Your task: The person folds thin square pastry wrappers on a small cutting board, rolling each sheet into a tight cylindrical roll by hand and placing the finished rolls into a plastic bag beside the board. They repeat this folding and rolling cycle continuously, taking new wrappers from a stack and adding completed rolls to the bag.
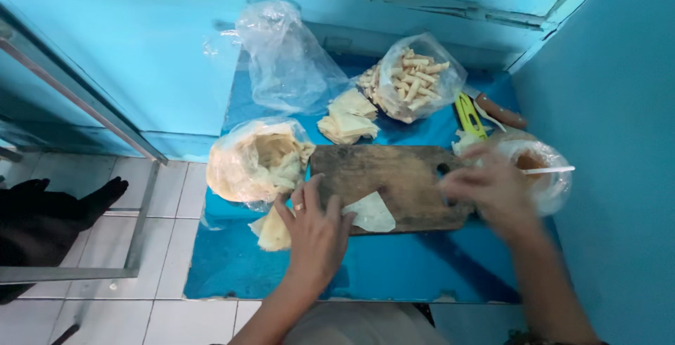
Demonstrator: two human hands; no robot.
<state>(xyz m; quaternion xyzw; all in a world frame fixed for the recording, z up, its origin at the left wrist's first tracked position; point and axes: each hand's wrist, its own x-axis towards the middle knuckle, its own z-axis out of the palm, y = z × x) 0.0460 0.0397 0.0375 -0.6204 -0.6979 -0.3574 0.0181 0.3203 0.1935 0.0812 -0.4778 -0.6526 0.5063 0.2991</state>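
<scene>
Pastry sheet point(370, 213) lies flat on the wooden board point(394, 180) at six o'clock, pinned by the left hand point(316, 229) with fingers spread so it stays put, while the blurred right hand point(492, 187), grip unclear, hovers near the filling bowl point(545, 169) at three o'clock.

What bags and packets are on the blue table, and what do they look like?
Empty bag: back of the table, clear, crumpled, standing up.
Bag of rolls: back right, clear, round, full of pale rolled sticks.
Bag of wrappers: left of the wooden board, clear, open, holding pale thin sheets.
Bag with filling: right edge, by the right hand, clear, brownish inside.
No labels, signs or screens show.
</scene>
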